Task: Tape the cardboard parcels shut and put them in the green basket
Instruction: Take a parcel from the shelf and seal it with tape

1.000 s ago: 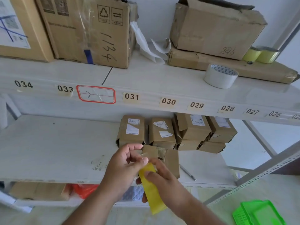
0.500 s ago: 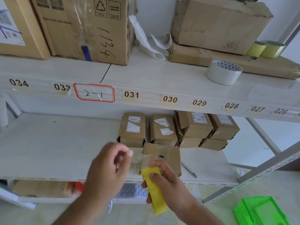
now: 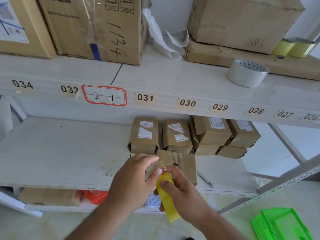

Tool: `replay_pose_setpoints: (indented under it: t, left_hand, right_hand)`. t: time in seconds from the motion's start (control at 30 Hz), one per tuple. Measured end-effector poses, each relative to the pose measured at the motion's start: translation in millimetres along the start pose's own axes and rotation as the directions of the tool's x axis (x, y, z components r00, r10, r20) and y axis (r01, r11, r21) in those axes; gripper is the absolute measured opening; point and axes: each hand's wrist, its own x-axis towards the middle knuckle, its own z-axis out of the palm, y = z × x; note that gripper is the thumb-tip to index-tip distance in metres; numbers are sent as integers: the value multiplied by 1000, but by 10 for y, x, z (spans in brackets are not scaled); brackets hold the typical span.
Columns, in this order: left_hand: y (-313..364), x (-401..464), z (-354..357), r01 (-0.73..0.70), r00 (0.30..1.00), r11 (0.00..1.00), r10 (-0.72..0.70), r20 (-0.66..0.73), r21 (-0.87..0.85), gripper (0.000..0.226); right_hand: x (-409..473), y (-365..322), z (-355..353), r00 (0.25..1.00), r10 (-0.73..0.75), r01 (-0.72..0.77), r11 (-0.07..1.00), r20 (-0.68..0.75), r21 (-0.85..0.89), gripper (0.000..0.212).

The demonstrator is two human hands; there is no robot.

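Note:
My right hand [image 3: 180,189] grips a yellow tape roll [image 3: 167,198], seen edge-on, just in front of the lower shelf. My left hand [image 3: 133,181] pinches the clear tape end [image 3: 152,168] drawn out from the roll, fingers at its left side. Behind both hands a small cardboard parcel [image 3: 183,161] lies on the lower shelf [image 3: 60,153]. Several more small parcels [image 3: 178,135] stand in a row behind it, some stacked. The green basket [image 3: 280,224] sits on the floor at the lower right.
A pen [image 3: 205,179] lies on the lower shelf right of the parcel. On the upper shelf stand large cardboard boxes [image 3: 97,26], a white tape roll [image 3: 247,73] and yellow tape rolls [image 3: 294,46]. A slanted metal shelf brace [image 3: 285,181] runs at the right.
My left hand drew a strip of clear tape leftward off the roll, then came back close to the roll. The view moved slightly nearer the shelf.

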Motion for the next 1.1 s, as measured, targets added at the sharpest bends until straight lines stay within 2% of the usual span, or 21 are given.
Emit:
replay_pose_setpoints:
  t: [0.27, 0.57, 1.1]
  left_hand:
    - [21, 6, 15, 97, 995, 985, -91, 48, -143, 22]
    - [-17, -27, -33, 127, 986, 986, -112, 125, -112, 41]
    - [-18, 3, -6, 237, 960, 941, -187, 211, -243, 30]
  right_hand:
    - [-7, 20, -28, 1000, -5, 5, 1000, 9, -27, 18]
    - [-39, 41, -31, 1000, 3, -2, 999, 27, -53, 18]
    - [-57, 45, -12, 999, 14, -13, 999, 38, -40, 21]
